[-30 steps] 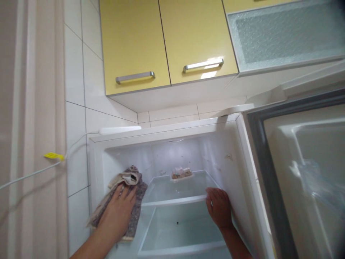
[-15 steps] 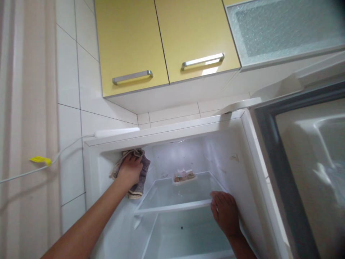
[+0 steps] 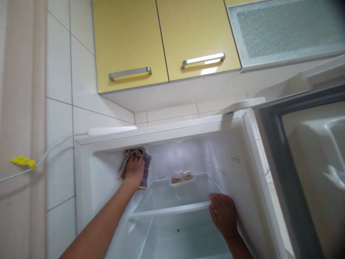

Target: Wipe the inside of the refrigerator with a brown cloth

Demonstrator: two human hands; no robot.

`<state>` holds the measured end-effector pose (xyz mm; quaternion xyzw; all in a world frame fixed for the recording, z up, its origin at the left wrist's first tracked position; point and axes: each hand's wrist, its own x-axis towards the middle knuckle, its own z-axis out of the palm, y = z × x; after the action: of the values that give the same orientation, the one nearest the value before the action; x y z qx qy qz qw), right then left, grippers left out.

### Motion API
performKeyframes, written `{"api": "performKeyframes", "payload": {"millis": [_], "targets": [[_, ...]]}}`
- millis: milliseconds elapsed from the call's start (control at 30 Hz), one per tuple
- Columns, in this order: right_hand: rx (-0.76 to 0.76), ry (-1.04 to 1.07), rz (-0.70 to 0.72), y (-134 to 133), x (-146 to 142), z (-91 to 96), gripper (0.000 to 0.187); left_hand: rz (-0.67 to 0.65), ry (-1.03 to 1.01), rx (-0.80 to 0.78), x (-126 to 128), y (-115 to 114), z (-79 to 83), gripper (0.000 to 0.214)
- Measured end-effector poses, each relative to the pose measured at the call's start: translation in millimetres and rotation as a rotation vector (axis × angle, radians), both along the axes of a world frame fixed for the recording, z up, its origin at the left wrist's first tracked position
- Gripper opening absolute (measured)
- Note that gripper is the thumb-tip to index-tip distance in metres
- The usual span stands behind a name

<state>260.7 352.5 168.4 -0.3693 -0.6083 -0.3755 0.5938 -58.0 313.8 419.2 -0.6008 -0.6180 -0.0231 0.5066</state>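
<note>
My left hand (image 3: 134, 168) presses a crumpled dark grey-purple cloth (image 3: 147, 172) with pale edges against the upper left inner wall of an open fridge (image 3: 185, 128). The fingers are curled into the cloth. My right hand (image 3: 223, 213) is closed over the right end of the front edge of a glass fridge shelf (image 3: 172, 208), its thumb below the fingers. Toward the back of that shelf sits a small clear tray (image 3: 182, 177) with brownish contents and some plastic on it.
The fridge door (image 3: 296, 180) stands wide at the right. Yellow wall cabinets (image 3: 129, 43) with metal handles hang above. A white cable (image 3: 58, 144) with a yellow tag (image 3: 23, 162) runs from the left to the fridge top. A lower compartment (image 3: 185, 233) lies under the shelf.
My left hand has moved the cloth deeper along the left wall, toward the back. My right hand keeps its place on the shelf edge. The view has shifted slightly.
</note>
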Motion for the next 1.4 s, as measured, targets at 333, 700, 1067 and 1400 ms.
{"api": "performKeyframes", "payload": {"millis": [333, 700, 1067, 1400], "targets": [[-0.017, 0.008, 0.008, -4, -1, 2.3, 0.021, 0.012, 0.095, 0.105, -17, -121, -10.1, 0.054], [-0.062, 0.043, 0.034, -9, -4, 4.9, 0.021, -0.039, 0.091, 0.119, -12, -95, -7.7, 0.055], [-0.018, 0.028, 0.021, -4, -2, 2.3, 0.022, -0.027, -0.151, 0.035, -7, 42, -34.9, 0.047], [0.059, -0.031, -0.028, 18, 3, -8.1, 0.024, -0.055, -0.115, -0.107, -22, 139, -62.8, 0.045]]}}
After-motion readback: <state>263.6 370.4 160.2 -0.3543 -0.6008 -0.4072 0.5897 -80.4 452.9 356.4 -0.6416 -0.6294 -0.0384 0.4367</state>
